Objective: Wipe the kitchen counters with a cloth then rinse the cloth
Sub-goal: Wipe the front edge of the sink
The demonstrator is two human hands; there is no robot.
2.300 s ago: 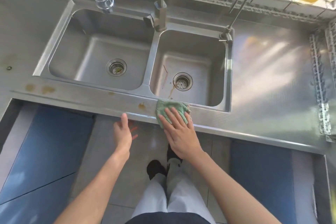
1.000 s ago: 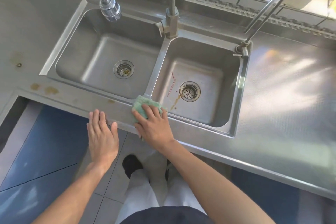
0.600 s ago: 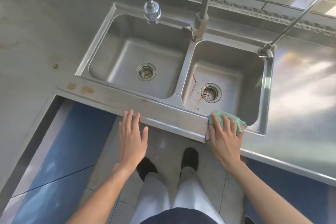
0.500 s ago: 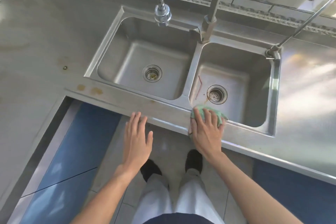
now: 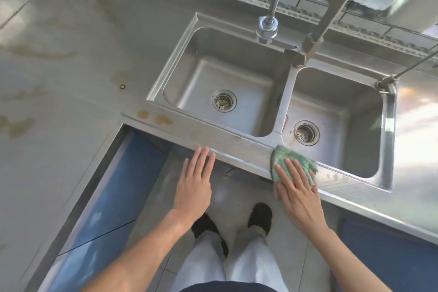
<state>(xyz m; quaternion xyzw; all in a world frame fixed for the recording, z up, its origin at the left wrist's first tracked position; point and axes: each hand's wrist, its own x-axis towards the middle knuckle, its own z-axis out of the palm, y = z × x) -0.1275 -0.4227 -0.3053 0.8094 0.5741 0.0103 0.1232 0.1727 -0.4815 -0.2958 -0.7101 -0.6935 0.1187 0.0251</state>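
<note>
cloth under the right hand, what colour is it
Pale green, seen in the head view: the cloth lies under the right hand.

Bright daylight enters from the upper right and washes the right end of the steel counter (image 5: 417, 125) into a white glare that hides its texture. The right rim of the sink (image 5: 388, 140) gleams. The basins stay evenly lit, with soft shade under their near walls. Wide-angle distortion bends the counter's edges and the faucet (image 5: 267, 28) outward. The objects along the top edge are soft and slightly blurred; the centre is sharp.
</note>
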